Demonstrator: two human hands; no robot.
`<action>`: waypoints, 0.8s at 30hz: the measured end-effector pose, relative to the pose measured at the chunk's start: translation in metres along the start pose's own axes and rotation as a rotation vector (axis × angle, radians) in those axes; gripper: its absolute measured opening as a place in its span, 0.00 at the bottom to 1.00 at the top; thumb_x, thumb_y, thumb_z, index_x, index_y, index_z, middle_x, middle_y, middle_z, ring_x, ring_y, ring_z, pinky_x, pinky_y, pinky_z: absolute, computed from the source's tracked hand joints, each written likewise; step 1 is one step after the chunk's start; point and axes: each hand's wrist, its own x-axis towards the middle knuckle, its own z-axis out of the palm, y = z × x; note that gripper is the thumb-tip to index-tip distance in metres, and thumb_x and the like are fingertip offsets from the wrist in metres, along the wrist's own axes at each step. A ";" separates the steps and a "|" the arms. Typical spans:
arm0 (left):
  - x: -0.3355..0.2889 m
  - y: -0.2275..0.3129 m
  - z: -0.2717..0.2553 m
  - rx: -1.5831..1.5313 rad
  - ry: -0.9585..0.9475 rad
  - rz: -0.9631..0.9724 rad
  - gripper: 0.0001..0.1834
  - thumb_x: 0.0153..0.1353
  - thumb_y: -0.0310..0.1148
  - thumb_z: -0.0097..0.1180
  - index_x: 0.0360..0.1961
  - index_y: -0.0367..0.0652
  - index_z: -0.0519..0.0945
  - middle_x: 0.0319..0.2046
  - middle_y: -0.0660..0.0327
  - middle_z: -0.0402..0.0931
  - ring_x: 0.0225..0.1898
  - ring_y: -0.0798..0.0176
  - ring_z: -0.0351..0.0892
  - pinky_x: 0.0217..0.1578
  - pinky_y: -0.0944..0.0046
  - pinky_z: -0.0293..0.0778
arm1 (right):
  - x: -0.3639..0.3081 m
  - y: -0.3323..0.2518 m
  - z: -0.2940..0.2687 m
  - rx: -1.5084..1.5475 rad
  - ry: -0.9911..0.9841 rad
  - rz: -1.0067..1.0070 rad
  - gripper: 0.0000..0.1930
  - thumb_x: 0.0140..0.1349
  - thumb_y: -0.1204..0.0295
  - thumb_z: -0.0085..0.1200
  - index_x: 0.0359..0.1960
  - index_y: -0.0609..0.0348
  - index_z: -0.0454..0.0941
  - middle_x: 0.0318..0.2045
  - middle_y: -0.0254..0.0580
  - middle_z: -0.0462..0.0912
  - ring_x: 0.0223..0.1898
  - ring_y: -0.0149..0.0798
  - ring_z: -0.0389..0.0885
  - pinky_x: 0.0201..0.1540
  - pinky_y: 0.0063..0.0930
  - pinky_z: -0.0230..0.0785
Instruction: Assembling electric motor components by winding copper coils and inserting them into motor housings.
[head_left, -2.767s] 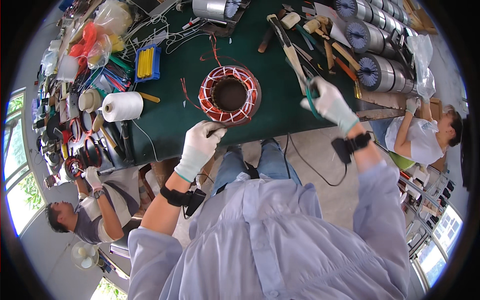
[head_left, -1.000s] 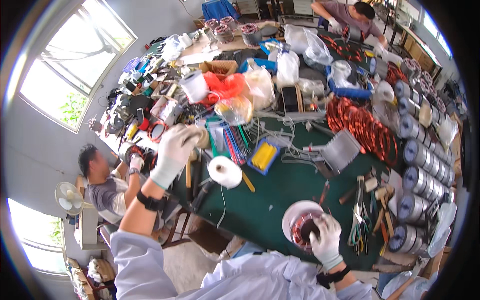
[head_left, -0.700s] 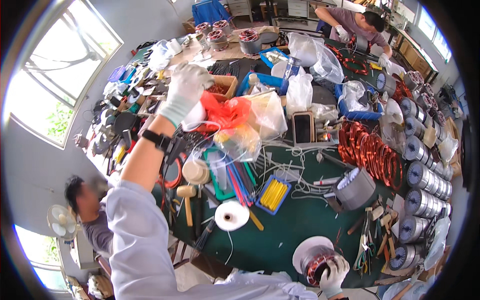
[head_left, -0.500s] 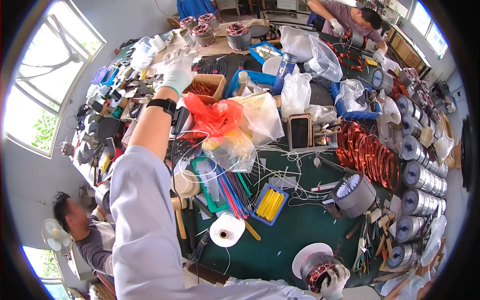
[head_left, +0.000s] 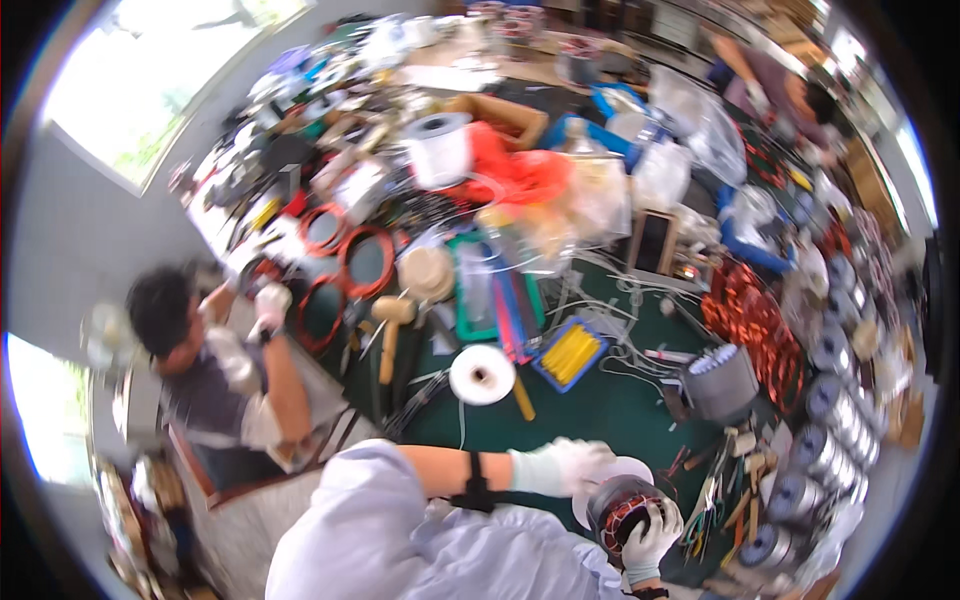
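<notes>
We clasp the wound stator [head_left: 624, 491] by its rim with the right hand [head_left: 652, 537], near the front of the tabletop [head_left: 545, 428]. The left hand [head_left: 578, 466] is beside it; blur prevents us from telling its finger closure. Beyond, we see a white spool [head_left: 482, 388].

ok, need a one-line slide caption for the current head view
Gloved right hand on a red-wound stator, gloved left hand close beside it, at a cluttered green-topped workbench.
</notes>
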 end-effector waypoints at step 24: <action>0.036 0.098 0.197 0.121 0.744 -0.534 0.15 0.58 0.28 0.53 0.46 0.33 0.72 0.27 0.54 0.84 0.28 0.51 0.87 0.27 0.54 0.79 | -0.068 0.109 -0.005 1.415 -0.434 0.888 0.15 0.73 0.60 0.43 0.51 0.49 0.79 0.46 0.26 0.81 0.47 0.30 0.77 0.54 0.31 0.66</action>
